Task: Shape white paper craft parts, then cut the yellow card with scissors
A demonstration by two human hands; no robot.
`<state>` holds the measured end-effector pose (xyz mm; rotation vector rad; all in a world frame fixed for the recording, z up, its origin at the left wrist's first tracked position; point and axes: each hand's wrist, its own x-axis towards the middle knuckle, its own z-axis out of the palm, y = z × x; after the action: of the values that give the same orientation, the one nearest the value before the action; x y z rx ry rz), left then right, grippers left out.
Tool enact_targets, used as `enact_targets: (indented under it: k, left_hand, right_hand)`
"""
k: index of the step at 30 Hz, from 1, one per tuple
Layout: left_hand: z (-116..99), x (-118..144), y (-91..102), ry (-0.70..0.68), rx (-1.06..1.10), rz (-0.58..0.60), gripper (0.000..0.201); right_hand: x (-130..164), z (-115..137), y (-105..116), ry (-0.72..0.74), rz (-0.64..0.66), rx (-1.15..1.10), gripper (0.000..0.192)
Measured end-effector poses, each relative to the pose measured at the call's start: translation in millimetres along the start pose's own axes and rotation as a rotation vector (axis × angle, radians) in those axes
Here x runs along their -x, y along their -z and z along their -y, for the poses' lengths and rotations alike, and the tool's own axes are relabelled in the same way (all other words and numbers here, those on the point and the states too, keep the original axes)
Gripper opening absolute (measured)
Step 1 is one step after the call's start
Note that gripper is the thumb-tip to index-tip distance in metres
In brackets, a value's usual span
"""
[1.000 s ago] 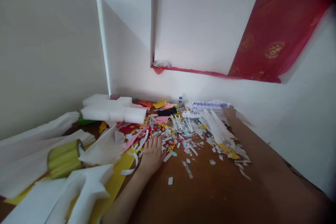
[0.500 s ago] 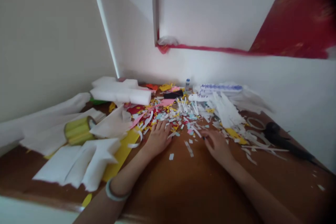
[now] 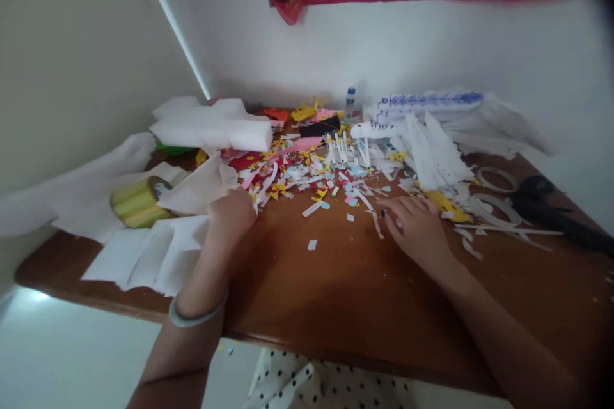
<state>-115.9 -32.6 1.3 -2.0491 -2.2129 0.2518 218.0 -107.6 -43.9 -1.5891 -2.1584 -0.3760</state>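
Brown wooden table (image 3: 336, 294), strewn with coloured paper scraps (image 3: 311, 179). Left hand (image 3: 230, 214) curled at edge of white sheets (image 3: 153, 255), perhaps gripping a fold, hard to tell. Right hand (image 3: 417, 230) flat, fingers spread, pressing on scraps as if to gather. Scissors (image 3: 551, 211) lying apart, far right.

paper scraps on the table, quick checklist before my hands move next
1. Right hand flat on the paper scraps, fingers spread: ok.
2. Left hand curled at the edge of the white sheets; whether it grips anything: cannot tell.
3. Scissors lie apart from both hands, at the right: ok.
4. Bare wood of the table in front of the scraps: ok.
5. Yellow roll lies on its side beside the left hand, may roll: not ok.
6. Small bottle upright by the wall, away from the hands: ok.
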Motion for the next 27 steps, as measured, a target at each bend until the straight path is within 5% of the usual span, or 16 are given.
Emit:
enact_targets:
  k: [2, 7, 27]
  left_hand:
    - [14, -9, 1.6, 0.016, 0.004, 0.160, 0.049]
    - [14, -21, -2.0, 0.015, -0.029, 0.257, 0.054]
    - [20, -29, -15.8, -0.023, -0.044, 0.217, 0.063]
  right_hand:
    - [0, 1, 0, 0.004, 0.015, -0.015, 0.020]
    - [0, 1, -2, 0.018, 0.043, -0.029, 0.020]
    - [1, -1, -4, 0.008, 0.072, -0.058, 0.021]
